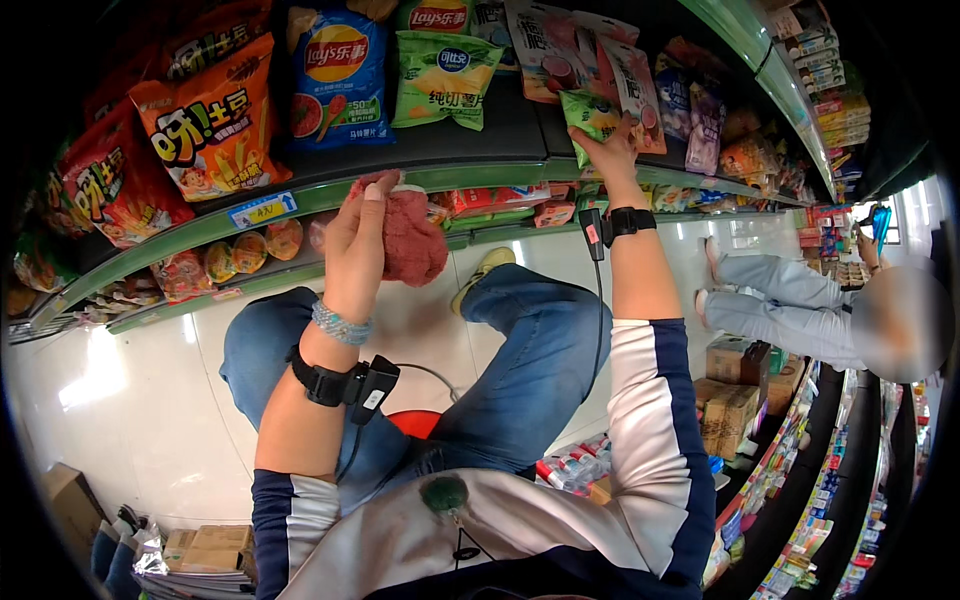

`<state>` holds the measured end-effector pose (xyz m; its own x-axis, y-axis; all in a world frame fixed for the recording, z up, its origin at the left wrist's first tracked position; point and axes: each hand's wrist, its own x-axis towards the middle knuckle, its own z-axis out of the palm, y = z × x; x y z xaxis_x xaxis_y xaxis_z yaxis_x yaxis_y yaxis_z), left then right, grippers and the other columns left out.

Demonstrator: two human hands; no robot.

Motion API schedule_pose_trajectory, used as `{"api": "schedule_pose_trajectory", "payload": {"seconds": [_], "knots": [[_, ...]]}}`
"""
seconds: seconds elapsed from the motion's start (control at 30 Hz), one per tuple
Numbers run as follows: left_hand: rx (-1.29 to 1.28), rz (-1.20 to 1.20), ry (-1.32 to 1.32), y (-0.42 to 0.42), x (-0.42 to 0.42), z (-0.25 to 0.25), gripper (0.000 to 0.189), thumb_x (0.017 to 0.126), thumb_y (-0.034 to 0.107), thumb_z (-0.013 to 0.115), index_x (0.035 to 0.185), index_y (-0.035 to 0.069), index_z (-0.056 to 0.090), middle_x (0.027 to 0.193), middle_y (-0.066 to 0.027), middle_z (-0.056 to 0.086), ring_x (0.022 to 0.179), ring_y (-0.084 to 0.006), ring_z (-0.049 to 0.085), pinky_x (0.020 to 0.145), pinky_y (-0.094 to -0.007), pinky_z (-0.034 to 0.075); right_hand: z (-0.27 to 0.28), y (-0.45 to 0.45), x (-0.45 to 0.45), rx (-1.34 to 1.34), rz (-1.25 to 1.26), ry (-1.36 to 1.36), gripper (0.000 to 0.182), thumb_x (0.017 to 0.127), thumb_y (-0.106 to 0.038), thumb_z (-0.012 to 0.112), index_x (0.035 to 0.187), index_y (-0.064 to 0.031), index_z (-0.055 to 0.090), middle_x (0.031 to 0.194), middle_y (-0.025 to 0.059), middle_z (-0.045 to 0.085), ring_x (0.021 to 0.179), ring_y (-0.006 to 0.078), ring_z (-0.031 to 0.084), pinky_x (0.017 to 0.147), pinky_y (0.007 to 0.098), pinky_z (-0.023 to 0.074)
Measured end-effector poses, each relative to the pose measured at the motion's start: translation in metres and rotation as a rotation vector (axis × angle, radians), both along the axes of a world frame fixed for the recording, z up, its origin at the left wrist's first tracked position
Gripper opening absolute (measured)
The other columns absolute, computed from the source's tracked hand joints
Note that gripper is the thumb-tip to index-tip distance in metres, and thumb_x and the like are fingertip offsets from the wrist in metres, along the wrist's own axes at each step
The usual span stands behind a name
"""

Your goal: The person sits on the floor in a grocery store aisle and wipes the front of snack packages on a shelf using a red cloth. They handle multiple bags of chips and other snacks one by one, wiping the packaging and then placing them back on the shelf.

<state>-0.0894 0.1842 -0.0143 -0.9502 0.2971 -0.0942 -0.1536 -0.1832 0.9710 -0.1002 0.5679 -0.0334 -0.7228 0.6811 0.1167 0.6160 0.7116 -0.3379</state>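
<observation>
A dusty-red cloth (416, 236) hangs from my left hand (358, 232), pinched between thumb and fingers just in front of the shelf edge. My right hand (613, 155) grips a small green chip bag (590, 116) over the dark shelf (480, 154), near some pink-and-white pouches (634, 94). To the left of it a green chip bag (448, 79) stands on the shelf. A blue Lay's bag (339, 75) and an orange snack bag (214, 120) stand farther left. Black straps with small cabled devices circle both my forearms.
A lower shelf holds cup-shaped packages (249, 252) and other packets. At the right stands another person in pale trousers (780, 300), near cardboard boxes (724, 412) and stocked shelves. Bottles in red-and-clear wrap (574, 465) lie by my right side. Cartons (214, 551) sit behind my left side.
</observation>
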Motion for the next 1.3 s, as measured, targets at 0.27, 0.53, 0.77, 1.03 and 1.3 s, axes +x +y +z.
{"api": "schedule_pose_trajectory", "payload": {"seconds": [0.27,0.53,0.77,1.03,1.3], "knots": [[0.019,-0.016,0.001,0.004,-0.001,-0.003,0.042,0.094,0.03,0.042,0.115,-0.004,0.054,0.112,-0.0088,0.056,0.102,-0.0143,0.051,0.09,-0.0249,0.038,0.012,-0.007,0.005,0.064,-0.023,-0.077,0.107,0.06,-0.057,0.068,0.141,-0.0135,0.015,0.134,0.0225,0.036,0.123,0.0445,0.029,0.091,0.059,0.0279],[0.019,-0.03,-0.017,0.003,-0.001,-0.003,0.038,0.094,0.027,0.044,0.114,-0.003,0.055,0.112,-0.0075,0.056,0.102,-0.0136,0.051,0.088,-0.0246,0.039,0.016,-0.023,0.014,-0.001,0.193,0.763,0.07,0.074,-0.027,0.067,0.13,-0.002,0.034,0.12,0.0174,0.048,0.111,0.0309,0.047,0.09,0.0429,0.0401],[0.158,-0.024,-0.015,0.001,0.008,0.005,0.043,0.094,0.028,0.042,0.125,-0.002,0.045,0.124,-0.0095,0.049,0.11,-0.0138,0.044,0.091,-0.0248,0.037,0.039,-0.133,0.089,-1.837,0.244,0.764,0.05,0.087,-0.026,0.052,0.13,-0.0057,0.037,0.128,0.014,0.045,0.117,0.0282,0.044,0.099,0.0447,0.0342],[-0.044,-0.061,0.579,0.006,0.016,0.008,0.047,0.095,0.028,0.033,0.133,0.0,0.035,0.137,-0.0141,0.036,0.126,-0.0257,0.033,0.104,-0.033,0.023,0.006,-0.237,0.1,-1.75,0.405,0.545,0.066,0.083,-0.026,0.062,0.135,-0.0075,0.027,0.123,0.0075,0.046,0.11,0.0175,0.048,0.093,0.0309,0.0393],[-0.167,-0.233,0.666,0.004,0.041,0.012,0.04,0.086,0.014,0.048,0.123,-0.001,0.048,0.124,-0.0172,0.049,0.115,-0.0293,0.046,0.098,-0.0359,0.033,0.004,-0.223,0.092,-1.713,0.226,0.643,0.05,0.088,-0.015,0.052,0.132,-0.0057,0.03,0.123,0.0077,0.045,0.109,0.0178,0.048,0.091,0.0315,0.0402]]}}
